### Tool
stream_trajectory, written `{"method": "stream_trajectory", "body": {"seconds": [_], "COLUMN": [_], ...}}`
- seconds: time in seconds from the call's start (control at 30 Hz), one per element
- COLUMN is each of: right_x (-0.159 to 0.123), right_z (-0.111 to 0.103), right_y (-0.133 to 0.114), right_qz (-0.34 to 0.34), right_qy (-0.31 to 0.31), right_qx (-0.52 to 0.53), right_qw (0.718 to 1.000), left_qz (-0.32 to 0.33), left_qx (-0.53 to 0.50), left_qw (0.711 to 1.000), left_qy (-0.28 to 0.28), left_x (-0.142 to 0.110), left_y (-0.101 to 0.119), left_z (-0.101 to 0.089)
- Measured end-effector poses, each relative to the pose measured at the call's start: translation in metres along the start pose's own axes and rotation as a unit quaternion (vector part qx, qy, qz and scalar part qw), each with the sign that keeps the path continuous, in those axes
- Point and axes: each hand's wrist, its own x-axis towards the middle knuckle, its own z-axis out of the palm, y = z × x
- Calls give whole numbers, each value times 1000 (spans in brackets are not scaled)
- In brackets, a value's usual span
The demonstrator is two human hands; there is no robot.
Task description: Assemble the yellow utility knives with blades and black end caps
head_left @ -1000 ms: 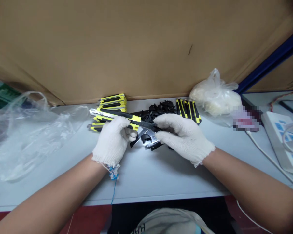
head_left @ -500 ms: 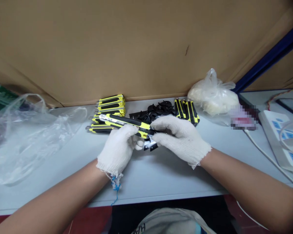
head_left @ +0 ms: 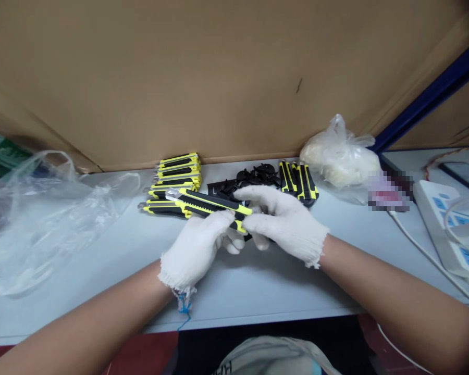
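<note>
One yellow-and-black utility knife (head_left: pixel 209 204), its steel blade tip showing at the far end, is held in the air just above the table (head_left: pixel 258 297), pointing to your left. Your left hand (head_left: pixel 195 250) and right hand (head_left: pixel 283 224), both in white knit gloves, meet at its rear end, and the fingers (head_left: pixel 234 242) of both are clenched around the handle, with neither hand released. For a steady hold, keep your grip on the handle, well behind the exposed blade, and keep the tip pointed away from your gloves, since knit cloth offers little protection. Next to it, several matching knives form a neat stack (head_left: pixel 177 169), with two more (head_left: pixel 164 208) lying just below, close to the blade tip. A row of knives (head_left: pixel 299 179) lies side by side on the right, and a heap of black plastic parts (head_left: pixel 254 177) sits between the groups. Further out are a plastic bag of white contents (head_left: pixel 338 156) on the right and a crumpled clear plastic bag (head_left: pixel 50 213) on the left. A cardboard wall (head_left: pixel 219 78) stands behind the table, and a white power strip (head_left: pixel 437 208) lies at the far right, with a cable running from it.
</note>
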Motion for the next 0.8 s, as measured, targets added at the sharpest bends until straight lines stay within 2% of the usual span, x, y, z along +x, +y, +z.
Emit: {"method": "stream_trajectory", "body": {"seconds": [0.13,0.2,0.27,0.33,0.4,0.63,0.8], "right_x": [-1,-1,-2,-1,0,-2,-2], "right_z": [-3,-2,-1,0,1,0,-3], "right_y": [-5,-5,-5,-5,-6,-12,-10], "right_qz": [22,34,51,70,87,88,95], "right_qy": [-27,-10,1,-4,-17,-75,-85], "right_qx": [-35,-53,-65,-69,-59,27,65], "right_qw": [999,998,997,995,994,993,990], "left_qz": [-9,-13,19,64,83,60,57], "left_qx": [128,206,240,211,159,17,4], "left_qw": [991,978,970,975,983,998,998], "left_qy": [-35,-17,22,41,34,16,14], "left_x": [-2,-3,-3,-2,1,5,1], "left_y": [8,15,20,22,21,8,4], "left_z": [-6,-7,-8,-8,-9,-5,0]}}
